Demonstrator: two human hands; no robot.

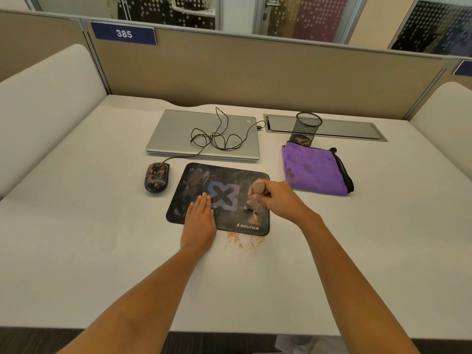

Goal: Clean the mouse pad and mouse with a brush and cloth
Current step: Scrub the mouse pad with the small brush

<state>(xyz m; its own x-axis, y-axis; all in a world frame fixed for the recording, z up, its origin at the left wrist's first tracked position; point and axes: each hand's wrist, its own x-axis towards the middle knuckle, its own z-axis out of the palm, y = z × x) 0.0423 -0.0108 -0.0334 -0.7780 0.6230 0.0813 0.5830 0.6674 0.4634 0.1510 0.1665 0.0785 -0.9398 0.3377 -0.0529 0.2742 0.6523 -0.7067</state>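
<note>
Mouse pad (201, 185) at desk (76, 251) centre, smeared with brown dirt. Left hand (200, 221) lies flat, fingers spread out, on pad's near-left part. Right hand (278, 200) is clamped around brush (256, 194), bristles down on pad's right side. Crumbs (242, 242) on desk at pad's 6 o'clock. Dirty mouse (157, 177) at 9 o'clock, just beside pad; its cable (217, 135) coils over closed laptop (178, 134) at 12. Purple cloth (315, 169) at 2 o'clock, mesh cup (306, 129) behind it.
</note>
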